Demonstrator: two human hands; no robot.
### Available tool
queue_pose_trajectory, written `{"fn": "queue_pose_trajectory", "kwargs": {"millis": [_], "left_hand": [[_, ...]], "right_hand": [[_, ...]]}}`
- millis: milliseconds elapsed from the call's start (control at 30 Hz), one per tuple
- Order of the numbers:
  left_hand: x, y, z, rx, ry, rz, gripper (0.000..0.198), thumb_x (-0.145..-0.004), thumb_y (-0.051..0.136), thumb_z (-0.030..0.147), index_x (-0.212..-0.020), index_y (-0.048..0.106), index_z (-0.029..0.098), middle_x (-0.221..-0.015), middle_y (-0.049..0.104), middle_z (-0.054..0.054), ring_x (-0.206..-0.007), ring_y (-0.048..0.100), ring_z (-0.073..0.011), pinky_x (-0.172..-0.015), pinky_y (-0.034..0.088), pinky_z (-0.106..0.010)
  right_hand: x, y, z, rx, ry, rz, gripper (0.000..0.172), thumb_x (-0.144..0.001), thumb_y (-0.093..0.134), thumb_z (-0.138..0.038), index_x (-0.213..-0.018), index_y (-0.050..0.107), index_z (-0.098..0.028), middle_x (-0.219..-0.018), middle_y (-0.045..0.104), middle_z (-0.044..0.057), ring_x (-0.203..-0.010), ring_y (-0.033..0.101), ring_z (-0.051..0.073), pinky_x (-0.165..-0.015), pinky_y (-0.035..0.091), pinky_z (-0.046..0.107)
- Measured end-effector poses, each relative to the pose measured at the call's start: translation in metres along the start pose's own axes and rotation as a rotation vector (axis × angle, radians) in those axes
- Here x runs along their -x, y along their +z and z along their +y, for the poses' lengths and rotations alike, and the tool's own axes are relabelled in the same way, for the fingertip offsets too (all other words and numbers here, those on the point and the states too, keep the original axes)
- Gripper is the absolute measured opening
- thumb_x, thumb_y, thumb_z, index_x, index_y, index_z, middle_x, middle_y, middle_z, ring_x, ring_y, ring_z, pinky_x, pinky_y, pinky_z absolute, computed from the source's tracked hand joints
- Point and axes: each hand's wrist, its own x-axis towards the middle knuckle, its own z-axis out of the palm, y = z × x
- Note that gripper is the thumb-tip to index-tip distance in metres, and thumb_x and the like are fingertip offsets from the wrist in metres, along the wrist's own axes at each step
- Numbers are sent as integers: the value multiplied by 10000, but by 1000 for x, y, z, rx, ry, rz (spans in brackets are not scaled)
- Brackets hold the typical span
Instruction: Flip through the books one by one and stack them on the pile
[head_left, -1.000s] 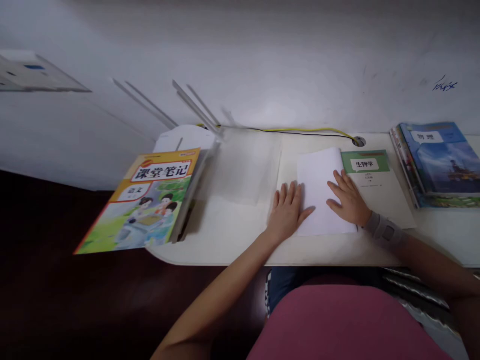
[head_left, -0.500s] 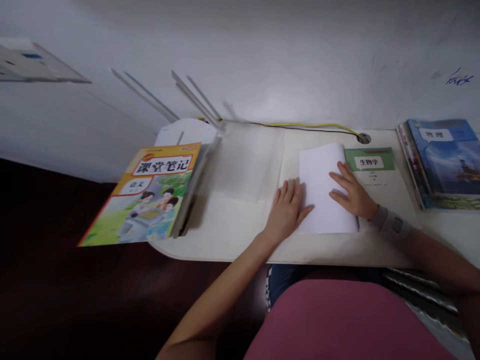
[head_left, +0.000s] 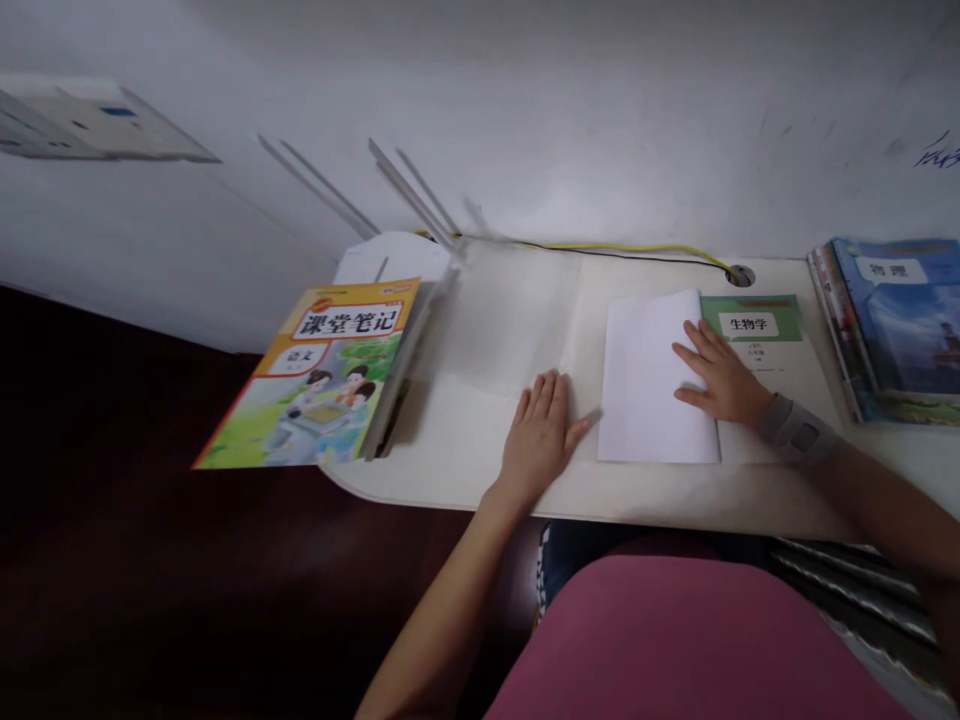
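A white sheet of paper (head_left: 645, 400) lies folded over the left part of a biology textbook (head_left: 765, 375) with a green-topped cover. My right hand (head_left: 724, 378) rests on both, its spread fingertips on the paper and its palm over the book's cover. Left of the paper, my left hand (head_left: 536, 440) lies flat on the white tabletop, fingers stretched out and thumb pointing at the paper's edge without touching it. Just beyond those fingers is a translucent plastic sheet (head_left: 510, 320). Neither hand grips anything.
A stack topped by a colourful notes book (head_left: 322, 385) overhangs the table's left end. Behind it stands a white router (head_left: 390, 255) with several antennas. Yellow and black cables (head_left: 637, 248) run along the wall to a hole. Physics textbooks (head_left: 900, 340) are stacked at the right.
My left hand has slid left, off the paper's edge and onto the tabletop. My right hand stays on the paper and book. The view has turned slightly left.
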Motion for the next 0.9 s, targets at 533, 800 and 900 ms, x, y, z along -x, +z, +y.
{"fn": "queue_pose_trajectory", "kwargs": {"millis": [533, 800, 900], "left_hand": [[-2, -2, 3, 13, -10, 2, 737, -963, 243, 584, -1463, 300, 46, -1502, 332, -252, -1426, 258, -343, -1122, 279, -549], [-2, -4, 4, 22, -15, -7, 765, -954, 235, 609, -1464, 297, 42, -1502, 328, -258, -1431, 241, -343, -1131, 266, -541], [-2, -4, 4, 26, -14, -5, 759, -954, 244, 608, -1468, 294, 53, -1501, 332, -254, -1429, 247, -339, -1131, 266, -543]], "right_hand": [[1, -1, 1, 2, -127, -93, 814, -864, 415, -684, -1448, 375, -118, -1582, 178, 169, -1463, 80, 353, -1133, 239, 590], [-2, -1, -8, 25, -52, -84, 839, -866, 379, -700, -1440, 377, -89, -1580, 177, 188, -1466, 70, 340, -1161, 194, 555], [-5, -1, -12, 33, -35, -115, 857, -855, 381, -714, -1449, 360, -98, -1578, 184, 192, -1465, 72, 343, -1160, 189, 557]]}}
